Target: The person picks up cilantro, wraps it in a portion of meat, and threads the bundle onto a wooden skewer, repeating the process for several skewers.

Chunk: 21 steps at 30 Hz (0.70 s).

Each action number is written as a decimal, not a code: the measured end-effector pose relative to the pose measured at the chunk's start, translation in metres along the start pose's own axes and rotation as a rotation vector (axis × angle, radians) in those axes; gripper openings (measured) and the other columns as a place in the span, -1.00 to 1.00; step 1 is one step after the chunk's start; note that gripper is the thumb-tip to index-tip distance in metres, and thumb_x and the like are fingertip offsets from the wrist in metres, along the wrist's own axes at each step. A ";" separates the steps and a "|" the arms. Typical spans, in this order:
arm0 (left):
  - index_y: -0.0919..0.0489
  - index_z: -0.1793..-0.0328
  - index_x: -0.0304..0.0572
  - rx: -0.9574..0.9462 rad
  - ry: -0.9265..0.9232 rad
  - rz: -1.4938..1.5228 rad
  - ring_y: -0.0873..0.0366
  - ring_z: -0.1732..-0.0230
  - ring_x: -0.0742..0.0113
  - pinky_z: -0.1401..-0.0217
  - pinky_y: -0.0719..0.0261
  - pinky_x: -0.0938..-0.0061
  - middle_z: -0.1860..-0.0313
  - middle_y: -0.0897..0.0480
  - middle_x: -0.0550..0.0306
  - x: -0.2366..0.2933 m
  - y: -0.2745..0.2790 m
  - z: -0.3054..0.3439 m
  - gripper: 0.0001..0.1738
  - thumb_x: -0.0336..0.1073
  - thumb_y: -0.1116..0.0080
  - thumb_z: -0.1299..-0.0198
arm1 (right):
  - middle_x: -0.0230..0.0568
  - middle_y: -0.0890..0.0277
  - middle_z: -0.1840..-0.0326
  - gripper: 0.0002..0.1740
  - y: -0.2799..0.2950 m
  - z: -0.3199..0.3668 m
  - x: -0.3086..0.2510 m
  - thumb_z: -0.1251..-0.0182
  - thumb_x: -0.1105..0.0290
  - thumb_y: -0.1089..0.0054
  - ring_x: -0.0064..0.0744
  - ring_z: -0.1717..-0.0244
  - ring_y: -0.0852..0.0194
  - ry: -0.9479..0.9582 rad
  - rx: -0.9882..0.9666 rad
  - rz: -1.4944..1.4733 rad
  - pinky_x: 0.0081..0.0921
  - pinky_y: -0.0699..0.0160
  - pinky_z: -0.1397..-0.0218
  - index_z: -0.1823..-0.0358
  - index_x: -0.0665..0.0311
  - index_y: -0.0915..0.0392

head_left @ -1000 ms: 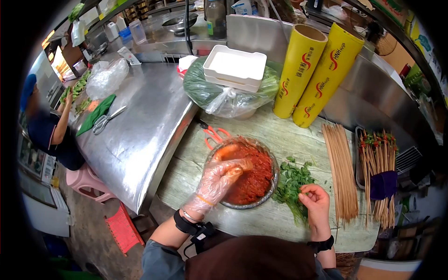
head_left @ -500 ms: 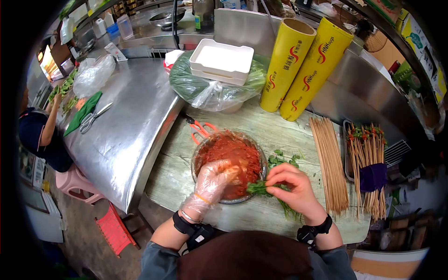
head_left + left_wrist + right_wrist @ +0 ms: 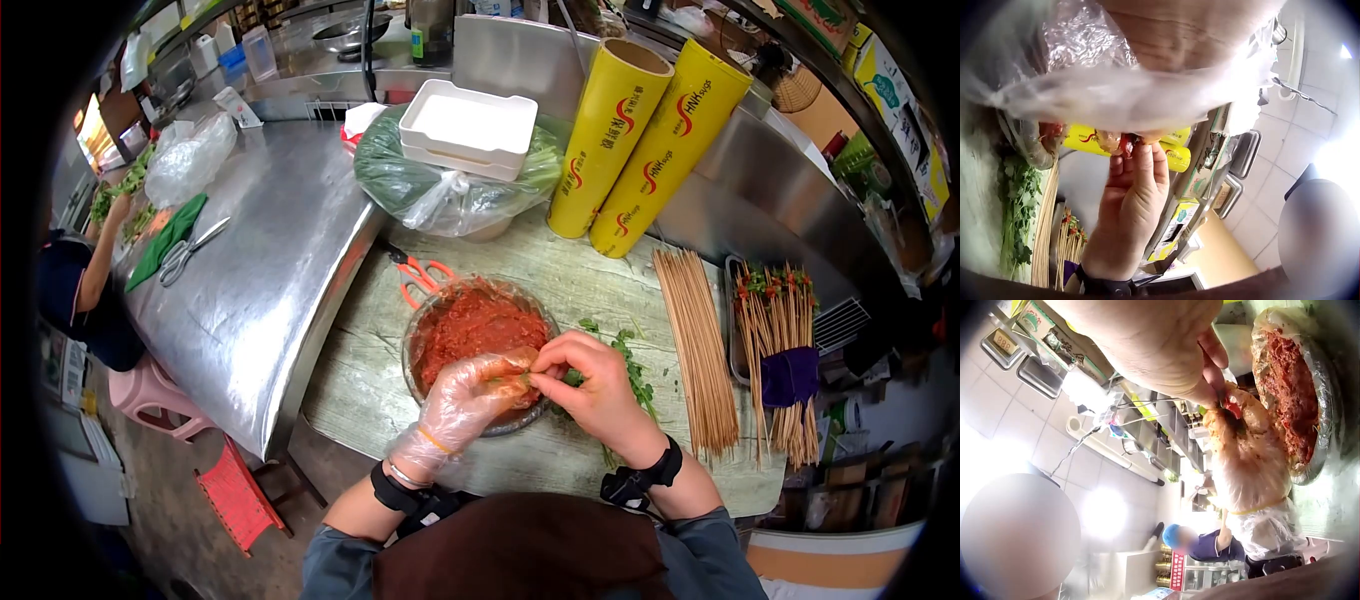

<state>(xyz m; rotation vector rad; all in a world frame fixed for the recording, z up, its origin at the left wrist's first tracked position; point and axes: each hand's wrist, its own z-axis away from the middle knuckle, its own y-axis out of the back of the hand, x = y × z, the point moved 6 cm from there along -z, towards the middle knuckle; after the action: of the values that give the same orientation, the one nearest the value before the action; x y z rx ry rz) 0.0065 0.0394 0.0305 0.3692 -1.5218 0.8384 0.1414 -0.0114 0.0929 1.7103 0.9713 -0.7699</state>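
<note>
My left hand (image 3: 455,405), in a clear plastic glove with a rubber band at the wrist, pinches a red, sauce-coated piece (image 3: 1233,409) at its fingertips. Bare, my right hand (image 3: 592,385) meets it there, thumb and fingers pinching a bit of cilantro against the red piece; the fingers hide most of it. Both hands are over the near right rim of a plastic-lined bowl (image 3: 408,352), filled with shredded red marinated meat (image 3: 475,330). Loose cilantro (image 3: 637,375) lies just right of the bowl, partly behind my right hand.
Bare bamboo skewers (image 3: 697,350) lie to the right, beside a tray with threaded skewers (image 3: 780,300). Orange-handled scissors (image 3: 425,280) touch the bowl's far side. Behind stand two yellow film rolls (image 3: 612,140) and a white tray (image 3: 470,120) on bagged greens. Another person (image 3: 85,300) works at left.
The right hand picked up cilantro from the pile and carried it left to the gloved hand. The left hand rose from the meat with a red piece. The head view shifted slightly.
</note>
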 end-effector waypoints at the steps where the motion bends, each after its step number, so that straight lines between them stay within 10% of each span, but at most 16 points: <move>1: -0.55 -0.10 -0.42 0.009 -0.023 -0.044 -0.53 0.00 0.44 -0.06 -0.55 0.55 -0.02 -0.60 0.09 0.001 0.001 0.000 -0.70 -0.51 -0.13 -0.23 | -0.23 -0.52 0.29 -0.88 0.000 0.001 0.002 -0.09 0.57 -0.31 -0.49 0.40 -0.52 -0.022 0.007 0.004 -0.61 -0.51 0.33 0.35 0.38 -0.55; 12: -0.53 -0.09 -0.49 0.156 0.013 -0.009 -0.68 0.25 0.28 0.16 -0.69 0.49 0.12 -0.66 -0.05 -0.017 0.009 -0.006 -0.70 -0.56 0.04 -0.25 | -0.32 -0.53 0.24 -0.80 0.067 0.025 0.038 -0.12 0.52 -0.33 -0.61 0.33 -0.48 -0.164 0.223 0.098 -0.67 -0.44 0.29 0.19 0.33 -0.58; 16: -0.56 -0.07 -0.49 0.149 -0.088 -0.058 -0.64 0.16 0.31 0.07 -0.65 0.49 0.08 -0.65 -0.06 -0.030 0.018 -0.009 -0.69 -0.61 0.01 -0.21 | -0.16 -0.61 0.37 -0.81 0.154 0.064 0.099 -0.11 0.44 -0.29 -0.37 0.40 -0.57 -0.405 0.418 0.476 -0.45 -0.54 0.33 0.22 0.28 -0.61; 21: -0.56 -0.04 -0.52 0.177 -0.137 -0.015 -0.66 0.19 0.25 0.14 -0.71 0.46 0.11 -0.65 -0.09 -0.035 0.019 -0.012 -0.73 -0.61 -0.04 -0.22 | 0.12 -0.58 0.35 -0.76 0.209 0.112 0.162 -0.03 0.37 -0.24 0.05 0.30 -0.58 -0.654 0.207 1.143 -0.15 -0.54 0.18 0.26 0.32 -0.63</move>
<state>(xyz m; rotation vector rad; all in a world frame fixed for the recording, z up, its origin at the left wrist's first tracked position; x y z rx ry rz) 0.0077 0.0519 -0.0089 0.5769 -1.5728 0.9552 0.3963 -0.1175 0.0134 1.6563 -0.5519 -0.5557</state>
